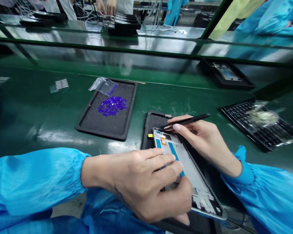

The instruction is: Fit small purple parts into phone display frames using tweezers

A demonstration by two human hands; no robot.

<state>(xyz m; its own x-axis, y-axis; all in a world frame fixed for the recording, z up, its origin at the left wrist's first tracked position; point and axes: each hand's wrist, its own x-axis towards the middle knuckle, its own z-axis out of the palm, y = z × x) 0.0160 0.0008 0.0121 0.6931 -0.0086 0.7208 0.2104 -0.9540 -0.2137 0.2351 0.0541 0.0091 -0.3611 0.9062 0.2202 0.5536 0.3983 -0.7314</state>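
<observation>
Two hands work at the frame (191,165), set over the tray (158,120) beneath it, probably to catch anything dropped. Left of the frame, another tray (109,126) gathers purple pieces (112,105), likely within reach. The left hand (146,182) lies half curled across the frame, seemingly steadying it; I cannot tell whether it grips. The right hand (201,138) pinches tweezers (192,119), tips by the frame's far end.

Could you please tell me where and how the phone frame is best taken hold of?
I'd grip the phone frame by its two long edges, coming from above and the left, where the left hand lies across it. It looks thin and flat, so the narrow edges suit a light pinch, which should spare the blue strips on its face.
</observation>
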